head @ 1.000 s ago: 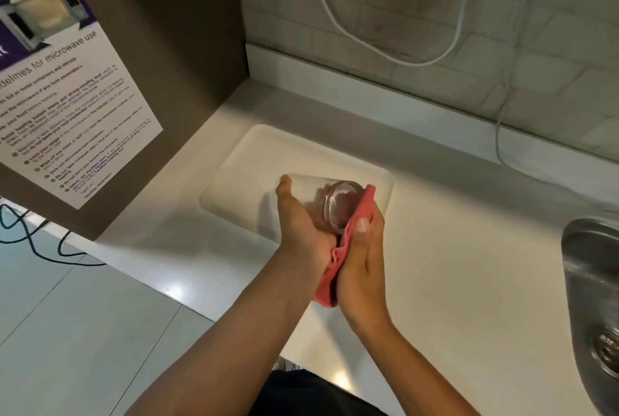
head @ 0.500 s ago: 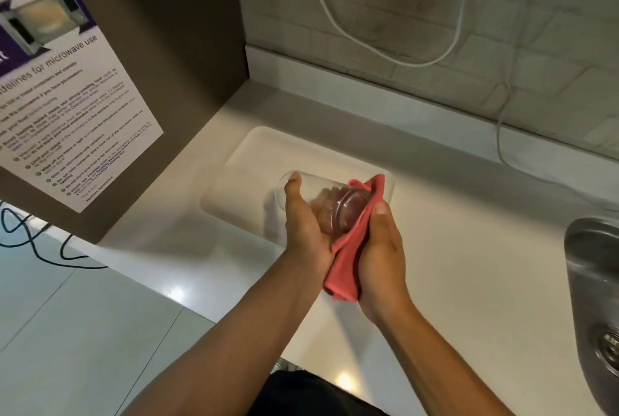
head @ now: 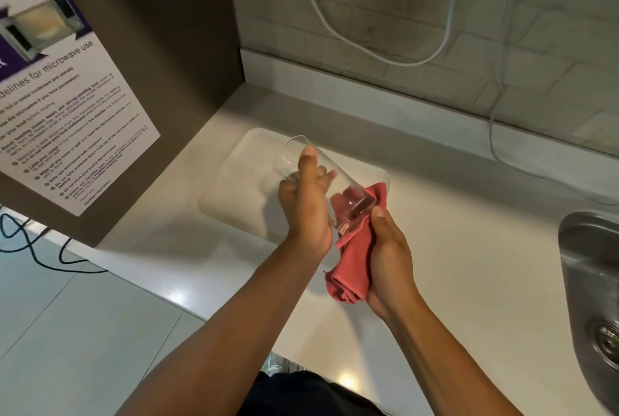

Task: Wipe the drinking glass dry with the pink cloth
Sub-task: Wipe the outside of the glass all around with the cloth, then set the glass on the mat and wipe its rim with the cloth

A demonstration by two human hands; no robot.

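Observation:
A clear drinking glass [head: 338, 177] lies tilted above the counter, rim up-left, thick base down-right. My left hand [head: 306, 206] wraps its middle, thumb along the near side, fingers showing through the glass. The pink cloth [head: 355, 265] is pressed around the glass's base and hangs down in a bunch. My right hand [head: 388, 258] grips the cloth against the base, thumb on top.
A pale shallow tray [head: 234, 191] sits on the beige counter [head: 469, 248] under the glass. A steel sink [head: 593, 281] is at the right edge. A brown cabinet side with a microwave notice [head: 67, 97] stands left. White cables [head: 385, 57] hang on the tiled wall.
The glass has tilted so its rim points up-left and more of its body shows. The cloth and my right hand have shifted down and right around the base.

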